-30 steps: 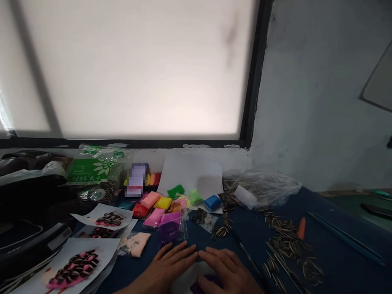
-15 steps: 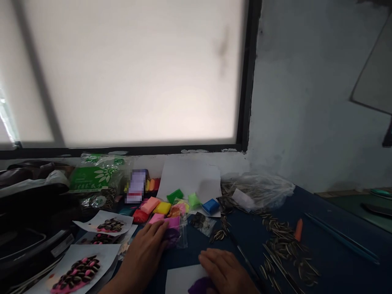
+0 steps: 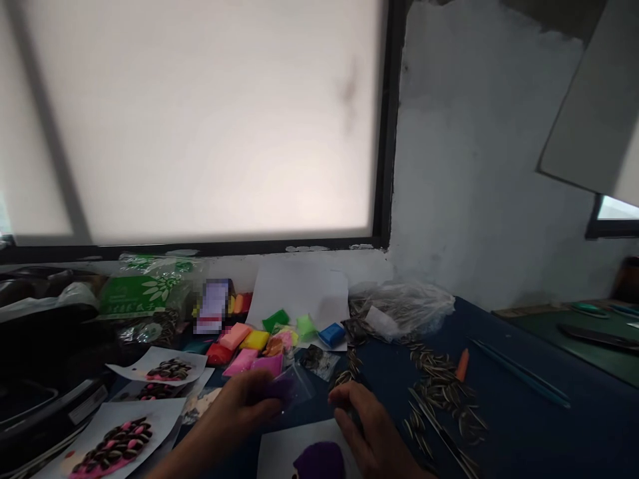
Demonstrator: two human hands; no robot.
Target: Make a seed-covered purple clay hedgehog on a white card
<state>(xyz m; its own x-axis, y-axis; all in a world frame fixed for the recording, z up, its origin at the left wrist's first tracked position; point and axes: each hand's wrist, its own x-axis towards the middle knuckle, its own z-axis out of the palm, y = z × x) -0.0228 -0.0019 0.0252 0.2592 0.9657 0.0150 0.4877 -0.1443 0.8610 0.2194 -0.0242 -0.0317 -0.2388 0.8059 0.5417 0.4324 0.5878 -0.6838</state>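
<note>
My left hand [image 3: 244, 406] is closed on a small clear bag of purple clay [image 3: 285, 391], lifted over the blue tabletop. My right hand [image 3: 372, 429] is to its right, fingers curved and apart, with nothing visible in it. Below and between the hands lies a white paper sheet [image 3: 274, 446] bearing a flattened purple clay shape [image 3: 322, 459]; the sheet's lower part is cut off by the view. Beyond my left hand lie a pink clay packet [image 3: 241, 362] and a magenta one [image 3: 268, 365].
Sunflower seeds [image 3: 444, 379] lie loose at right with tweezers [image 3: 439, 426], an orange crayon-like stick [image 3: 463, 364] and a long blue tool [image 3: 519, 372]. A seed-decorated picture [image 3: 120, 446] lies left. Behind are more clay packets, a plastic bag [image 3: 409, 309] and a green seed bag [image 3: 140, 293].
My left hand has picked up the bag of purple clay from beside the pink packets. My right hand has come off the purple shape, uncovering it. The view has turned slightly right.
</note>
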